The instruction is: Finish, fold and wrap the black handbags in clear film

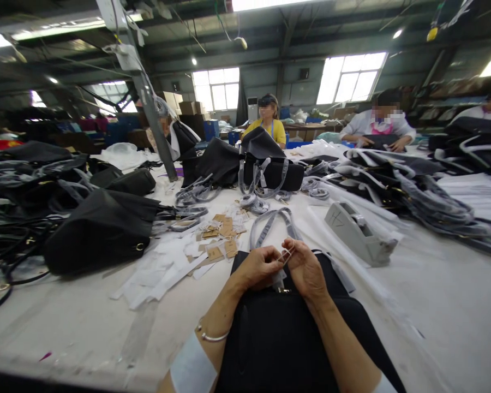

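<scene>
Head view. A black handbag [286,338] lies at the near edge of the tabletop [85,333], right of that edge's middle, beneath both forearms. Above its far part the left hand [258,267] and right hand [306,270] come together; the fingers of each are narrowed to a pinch on a thin pale cord [285,254], which forms a small loop between them. Step in hand, as judged: working the cord into a loop near the bag's metal fitting [284,291]. What hangs below the cord is partly hidden. The next move seems to call for fine fingertip control and a light, even pull, so that the loop does not slip. The bag is matt and smooth, with a rounded far right corner; its handle [265,229], in translucent wrapping, arches toward the tabletop's far edge. Left of the bag, brown card tags [231,248] lie scattered beside white paper strips [163,281]; to its right stands a grey tape dispenser [360,234]. Nearer the tabletop's left edge, a second black bag [102,234] lies slumped.
</scene>
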### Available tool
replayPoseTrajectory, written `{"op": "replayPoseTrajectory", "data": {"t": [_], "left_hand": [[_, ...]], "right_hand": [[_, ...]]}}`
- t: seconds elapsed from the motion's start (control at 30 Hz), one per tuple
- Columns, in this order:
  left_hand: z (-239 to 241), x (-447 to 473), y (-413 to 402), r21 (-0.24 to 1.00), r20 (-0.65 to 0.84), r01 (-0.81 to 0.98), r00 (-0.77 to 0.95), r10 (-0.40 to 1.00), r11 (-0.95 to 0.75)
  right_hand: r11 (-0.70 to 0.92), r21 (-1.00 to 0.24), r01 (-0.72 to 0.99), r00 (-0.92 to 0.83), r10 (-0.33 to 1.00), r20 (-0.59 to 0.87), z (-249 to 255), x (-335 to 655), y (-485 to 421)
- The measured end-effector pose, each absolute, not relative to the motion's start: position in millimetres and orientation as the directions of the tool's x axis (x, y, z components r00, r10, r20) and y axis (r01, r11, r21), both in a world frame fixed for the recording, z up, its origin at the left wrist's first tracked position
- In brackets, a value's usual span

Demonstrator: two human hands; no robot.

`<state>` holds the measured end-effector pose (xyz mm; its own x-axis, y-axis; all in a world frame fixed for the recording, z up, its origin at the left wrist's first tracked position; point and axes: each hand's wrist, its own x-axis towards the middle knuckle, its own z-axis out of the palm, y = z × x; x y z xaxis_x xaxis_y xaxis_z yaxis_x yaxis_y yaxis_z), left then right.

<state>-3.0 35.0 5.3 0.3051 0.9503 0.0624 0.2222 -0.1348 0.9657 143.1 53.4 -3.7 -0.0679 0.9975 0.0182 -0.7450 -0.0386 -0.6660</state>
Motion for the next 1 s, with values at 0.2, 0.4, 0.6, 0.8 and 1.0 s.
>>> {"op": "replayPoseTrajectory", "data": {"t": [0.2, 0.4, 0.6, 0.8, 1.0], "left_hand": [[12.8, -6.3, 27.3, 0.974, -0.063, 0.221, 0.461, 0.885, -0.046], [12.4, -35.1, 43.1, 0.865, 0.184, 0.495, -0.156, 0.970, -0.085], [-5.0, -56.3, 54.5, 0.527, 0.022, 0.816, -0.294, 0.955, 0.239], [-8.8, -49.6, 54.6, 0.521, -0.005, 0.830, -0.233, 0.972, 0.202], [-7.7, -47.5, 51.4, 0.542, 0.020, 0.825, -0.207, 0.978, 0.163]], "right_hand": [[-0.177, -0.442, -0.879, -0.116, 0.980, -0.163, -3.6, 155.2, 63.2], [-0.237, -0.566, -0.789, -0.137, 0.967, -0.214, -10.1, 147.7, 60.8], [-0.298, -0.688, -0.661, -0.212, 0.954, -0.210, -13.0, 137.9, 59.8], [-0.243, -0.855, -0.458, -0.203, 0.965, -0.166, 7.1, 132.9, 67.2], [-0.276, -0.961, 0.033, -0.319, 0.908, -0.272, 23.1, 125.6, 82.8]]}}
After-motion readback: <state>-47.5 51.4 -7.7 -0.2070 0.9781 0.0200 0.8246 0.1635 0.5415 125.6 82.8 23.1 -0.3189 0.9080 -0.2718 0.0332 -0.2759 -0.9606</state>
